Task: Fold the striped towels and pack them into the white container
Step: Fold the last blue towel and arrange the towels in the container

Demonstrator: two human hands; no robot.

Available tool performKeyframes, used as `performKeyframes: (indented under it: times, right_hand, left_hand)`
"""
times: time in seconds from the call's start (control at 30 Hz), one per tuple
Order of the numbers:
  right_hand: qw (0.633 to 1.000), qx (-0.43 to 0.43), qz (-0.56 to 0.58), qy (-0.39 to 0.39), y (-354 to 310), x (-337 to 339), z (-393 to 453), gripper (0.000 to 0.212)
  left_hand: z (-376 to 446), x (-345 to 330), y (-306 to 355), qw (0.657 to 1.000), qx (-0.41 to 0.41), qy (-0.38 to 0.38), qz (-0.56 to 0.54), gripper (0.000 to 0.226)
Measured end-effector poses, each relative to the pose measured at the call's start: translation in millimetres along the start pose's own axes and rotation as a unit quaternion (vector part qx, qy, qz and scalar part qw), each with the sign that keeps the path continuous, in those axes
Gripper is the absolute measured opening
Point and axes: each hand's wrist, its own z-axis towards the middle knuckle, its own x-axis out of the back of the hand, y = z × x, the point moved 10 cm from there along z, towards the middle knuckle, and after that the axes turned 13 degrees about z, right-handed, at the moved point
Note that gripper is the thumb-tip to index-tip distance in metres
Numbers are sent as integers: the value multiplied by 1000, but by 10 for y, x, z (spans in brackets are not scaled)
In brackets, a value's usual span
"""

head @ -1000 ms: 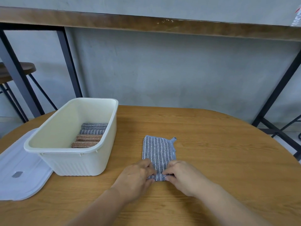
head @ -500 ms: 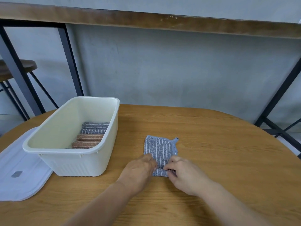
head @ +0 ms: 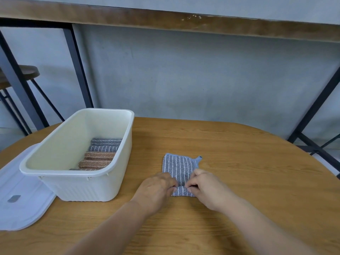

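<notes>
A blue-grey striped towel (head: 179,167) lies folded into a narrow strip on the wooden table (head: 248,172), with a small hanging loop at its far right corner. My left hand (head: 156,190) and my right hand (head: 206,188) both pinch its near end, where the cloth is curled over towards the far end. To the left stands the white container (head: 88,188). Inside it lie rolled towels in a row: two blue-grey ones (head: 104,145) at the far end and orange-brown ones (head: 97,160) nearer me.
The container's white lid (head: 20,203) lies flat on the table at the left, partly under the container. Black metal frame legs rise at the far left and far right. A wooden stool (head: 27,72) stands beyond the table's left edge.
Both hands have crept away from me along the towel, rolling its near end forward. The flat part of the towel has grown shorter.
</notes>
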Motion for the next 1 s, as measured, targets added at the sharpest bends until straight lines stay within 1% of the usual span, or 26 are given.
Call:
performKeyframes:
  times: [0.1, 0.17, 0.2, 0.27, 0.33, 0.4, 0.43, 0.5, 0.6, 0.67, 0.7, 0.8, 0.83, 0.9, 0.97, 1.0]
  right_hand:
    - [999, 22, -30, -2, -56, -57, -34, 30]
    - [998, 30, -48, -9, -55, -79, -45, 36]
    - [998, 33, -57, -13, -52, -80, -38, 35]
    - [997, 36, -71, -22, -31, -84, 5, 27]
    - [996, 26, -75, -38, 8, -89, 72, 21]
    - [998, 6, -43, -47, 55, -58, 131, 13]
    - [999, 2, -26, -42, 63, -24, 149, 8]
    - [1000, 12, -18, -17, 35, 51, 167, 8]
    - [998, 45, -42, 32, -51, 89, 140, 22]
    - [996, 60, -39, 52, -81, 95, 111, 26]
    - [996, 63, -43, 50, -78, 79, 101, 26]
    - [996, 53, -58, 30, -16, 37, 118, 39]
    - [996, 47, -64, 26, 11, 34, 143, 40]
    - [997, 37, -65, 18, 58, 42, 217, 35]
    - [998, 22, -58, -7, 121, 29, 310, 32]
    - [999, 8, -48, -23, 158, 21, 356, 31]
  left_hand:
    - [33, -5, -11, 1000, -1, 13, 16, 29]
    - [58, 5, -14, 999, 1, 22, 30, 28]
    - [67, 20, -24, 999, 5, 28, 30, 26]
    - [68, 64, -40, 999, 13, 39, 24, 23]
    - [57, 83, -17, 999, -1, 33, 29, 29]
    - [60, 66, -4, 999, -19, 14, 31, 35]
    - [75, 72, -12, 999, -21, 9, 27, 35]
    - [133, 76, -47, 1000, -20, 2, 19, 32]
    - [218, 25, -81, 999, -15, -37, 12, 30]
    - [266, -14, -134, 998, 1, -62, 7, 27]
    - [284, -28, -176, 998, 17, -68, -6, 24]
    - [315, -19, -238, 997, 42, -54, -35, 10]
    - [317, -10, -229, 997, 41, -47, -34, 11]
    - [308, 26, -216, 999, 36, -23, -26, 19]
    - [288, 74, -210, 999, 25, 5, -20, 29]
    - [283, 87, -197, 1000, 15, 14, -20, 31]
